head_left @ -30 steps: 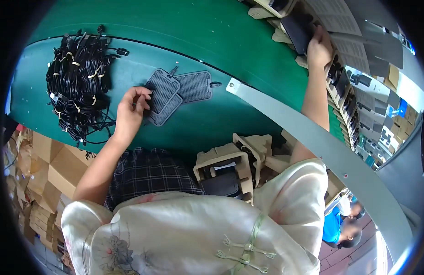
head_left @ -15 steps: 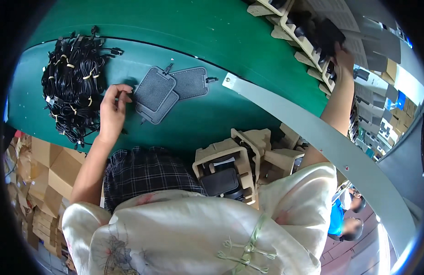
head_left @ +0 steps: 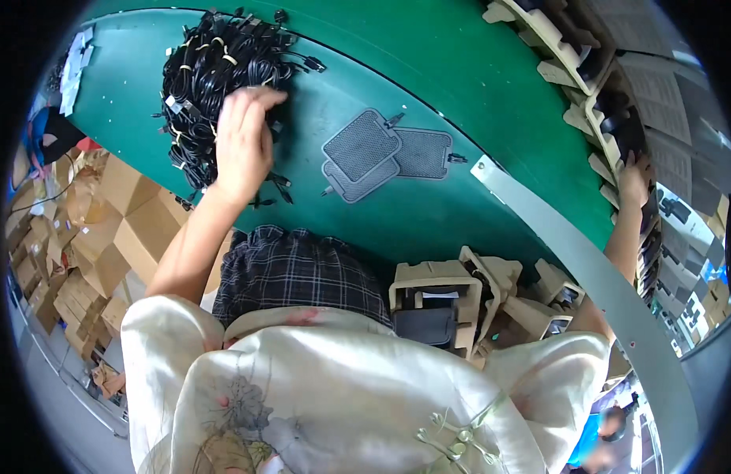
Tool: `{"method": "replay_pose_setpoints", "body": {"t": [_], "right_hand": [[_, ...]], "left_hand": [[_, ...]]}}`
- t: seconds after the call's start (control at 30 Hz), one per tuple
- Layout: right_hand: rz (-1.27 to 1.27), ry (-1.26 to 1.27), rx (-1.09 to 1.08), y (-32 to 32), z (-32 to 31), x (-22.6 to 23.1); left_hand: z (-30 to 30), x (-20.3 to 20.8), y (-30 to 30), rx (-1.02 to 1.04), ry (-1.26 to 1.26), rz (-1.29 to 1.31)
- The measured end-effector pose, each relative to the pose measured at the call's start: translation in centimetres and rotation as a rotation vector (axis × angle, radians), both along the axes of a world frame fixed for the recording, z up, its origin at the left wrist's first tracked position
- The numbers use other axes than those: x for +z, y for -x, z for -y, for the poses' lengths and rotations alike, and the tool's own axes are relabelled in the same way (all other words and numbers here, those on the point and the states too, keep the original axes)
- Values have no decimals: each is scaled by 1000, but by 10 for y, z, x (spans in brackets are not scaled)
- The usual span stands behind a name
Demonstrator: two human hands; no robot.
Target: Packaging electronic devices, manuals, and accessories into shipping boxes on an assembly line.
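Observation:
My left hand (head_left: 245, 150) is over the right side of a heap of black cables (head_left: 195, 87), tied in coils with pale bands. Its fingers are bent toward the right and stand apart from the thumb, with nothing seen in them. Far to the right, my right hand (head_left: 634, 183) reaches into a beige moulded tray (head_left: 599, 146). Its fingertips are on the lower edge of a black flat piece (head_left: 630, 133) in the tray; the grip is partly hidden. Between the hands, several grey mesh-faced pads (head_left: 361, 146) with short plugs lie overlapping on the green table (head_left: 302, 213).
A pale curved metal strip (head_left: 571, 241) crosses above the right forearm. More beige trays (head_left: 460, 304) with black parts stand near my lap. Cardboard boxes (head_left: 144, 229) are piled at the left, below the table's edge. A person in blue (head_left: 591, 438) is at the lower right.
The view has swung left, so the table's things appear further right. My left hand has moved from beside the mesh pads onto the cables. My right hand has lowered the black piece into the tray.

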State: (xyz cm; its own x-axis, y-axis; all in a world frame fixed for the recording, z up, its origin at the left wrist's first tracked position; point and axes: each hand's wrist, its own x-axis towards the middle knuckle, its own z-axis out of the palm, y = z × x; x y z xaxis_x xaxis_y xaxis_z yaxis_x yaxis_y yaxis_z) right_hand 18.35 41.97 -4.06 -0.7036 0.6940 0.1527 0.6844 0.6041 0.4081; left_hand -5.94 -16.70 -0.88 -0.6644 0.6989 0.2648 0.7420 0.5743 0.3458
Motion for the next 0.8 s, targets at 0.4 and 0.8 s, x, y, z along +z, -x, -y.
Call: {"method": "replay_pose_setpoints", "body": {"t": [0.4, 0.8], "right_hand": [[-322, 278, -12, 11, 100, 46], [-521, 1608, 631, 95, 189, 128]], "left_hand": [[6, -26, 9, 226, 272, -118], [-106, 95, -12, -390, -125, 434]]}}
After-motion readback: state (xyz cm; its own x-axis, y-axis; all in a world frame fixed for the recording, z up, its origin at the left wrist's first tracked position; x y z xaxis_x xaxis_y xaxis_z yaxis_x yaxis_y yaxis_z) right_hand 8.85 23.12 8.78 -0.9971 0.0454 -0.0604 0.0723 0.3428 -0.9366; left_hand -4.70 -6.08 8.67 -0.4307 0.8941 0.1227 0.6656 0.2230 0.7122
